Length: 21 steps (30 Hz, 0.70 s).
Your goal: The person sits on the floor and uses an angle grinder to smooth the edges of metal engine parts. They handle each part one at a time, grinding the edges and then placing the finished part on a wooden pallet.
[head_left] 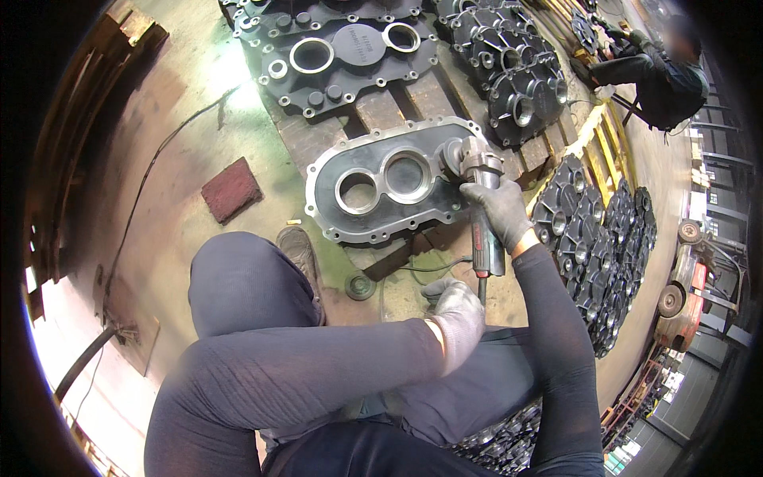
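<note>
My right hand (502, 213), in a grey glove, is wrapped round the body of an angle grinder (487, 238). The grinder stands nearly upright in view, its disc (452, 159) at the right end of an oval metal cover casting (373, 184). This casting has two round bores, a bright rim with bolt holes and a dark inner face. It lies on a wooden pallet (302, 141). My left hand (459, 316), gloved too, is held lower, near the grinder's cord (482, 291). Its fingers are curled, and whatever they may hold is hidden.
More dark castings (350, 49) lie on the pallet beyond, with stacks (505, 67) at right. A reddish-brown pad (231, 190) and a small round disc (360, 286) are on the floor. A cable (151, 171) runs along the left. Another person (668, 75) sits far right.
</note>
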Available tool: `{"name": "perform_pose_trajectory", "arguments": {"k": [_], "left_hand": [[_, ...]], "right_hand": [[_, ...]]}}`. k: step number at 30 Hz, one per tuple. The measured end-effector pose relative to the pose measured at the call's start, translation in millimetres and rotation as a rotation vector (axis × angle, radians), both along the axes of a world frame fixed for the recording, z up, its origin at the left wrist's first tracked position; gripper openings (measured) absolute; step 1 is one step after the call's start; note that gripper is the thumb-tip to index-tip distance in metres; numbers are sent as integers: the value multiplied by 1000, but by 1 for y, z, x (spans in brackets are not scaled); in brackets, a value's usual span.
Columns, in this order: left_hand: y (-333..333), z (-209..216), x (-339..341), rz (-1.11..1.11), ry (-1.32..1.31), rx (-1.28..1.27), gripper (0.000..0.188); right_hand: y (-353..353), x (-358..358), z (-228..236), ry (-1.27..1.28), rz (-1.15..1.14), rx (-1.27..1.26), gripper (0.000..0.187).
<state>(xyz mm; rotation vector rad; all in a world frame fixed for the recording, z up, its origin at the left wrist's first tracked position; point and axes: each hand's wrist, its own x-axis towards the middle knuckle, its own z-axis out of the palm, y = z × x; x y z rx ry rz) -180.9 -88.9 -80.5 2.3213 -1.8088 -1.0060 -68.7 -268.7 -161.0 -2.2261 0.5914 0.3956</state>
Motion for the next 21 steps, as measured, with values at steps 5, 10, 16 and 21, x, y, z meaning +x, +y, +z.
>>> {"name": "perform_pose_trajectory", "arguments": {"k": [5,10,16,21], "left_hand": [[1,3,3,9,19,10,32],[1,5,7,3,42,45,33],[1,3,6,-7,81,24,39],[0,9,6,-12,70,19,41]], "right_hand": [[14,8,8,21,60,-81,50],[28,17,16,54,225,-240,65],[31,12,15,123,384,-359,73],[33,2,16,125,365,-221,70]]}}
